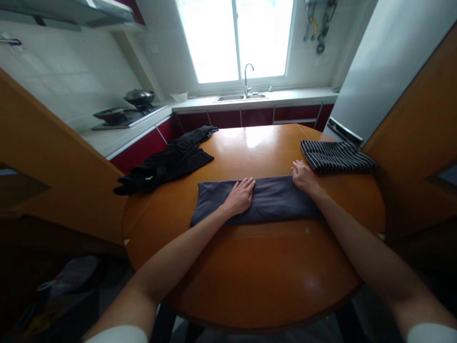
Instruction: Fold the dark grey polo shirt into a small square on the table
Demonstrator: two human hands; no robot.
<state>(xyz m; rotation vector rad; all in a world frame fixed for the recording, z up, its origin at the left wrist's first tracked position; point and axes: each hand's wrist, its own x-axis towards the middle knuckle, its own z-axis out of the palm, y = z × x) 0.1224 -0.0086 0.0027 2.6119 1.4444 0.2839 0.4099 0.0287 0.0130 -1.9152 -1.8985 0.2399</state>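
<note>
A dark grey garment point(274, 202), folded into a long strip, lies across the middle of the round orange wooden table point(250, 276). My left hand point(241, 195) rests flat on the strip near its middle, fingers spread. At the strip's right end is my right hand point(303, 176); its fingers are on the far corner, and whether they pinch the cloth is hard to tell. A folded striped garment point(335, 156) lies just beyond my right hand. A crumpled black garment point(167, 162) hangs over the table's left edge.
Behind the table runs a counter with a sink and tap point(246, 93) under a bright window. A stove with pans point(124, 112) stands at the left. A grey refrigerator point(378, 71) is at the right. Wooden panels flank both sides.
</note>
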